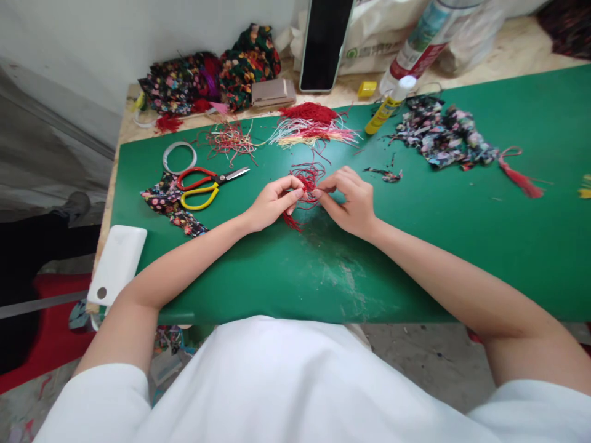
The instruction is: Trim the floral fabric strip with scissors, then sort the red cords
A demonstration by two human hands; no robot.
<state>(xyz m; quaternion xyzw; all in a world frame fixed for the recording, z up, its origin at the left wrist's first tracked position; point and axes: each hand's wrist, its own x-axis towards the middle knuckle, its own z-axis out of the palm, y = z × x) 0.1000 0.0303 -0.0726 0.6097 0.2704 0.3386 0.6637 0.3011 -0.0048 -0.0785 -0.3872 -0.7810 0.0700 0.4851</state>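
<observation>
Near the middle of the green mat (258,277), my left hand (276,202) pinches a red tassel (292,223), whose strands hang below the fingers. Close beside it on the right, my right hand (347,200) has thumb and forefinger pressed together at the red cord; the exact bit between them is too small to tell. A loose tangle of dark red cords (308,173) lies behind and between the fingertips. Scissors (207,184) with one red and one yellow handle rest left of my left hand, partly over floral fabric (168,203).
Behind the hands lie red and white threads (314,126) and cord scraps (228,140). A glue stick (390,106), phone (325,43) and spray can (422,40) stand farther back. Dark floral fabric (438,132) is right, a white power bank (118,264) left.
</observation>
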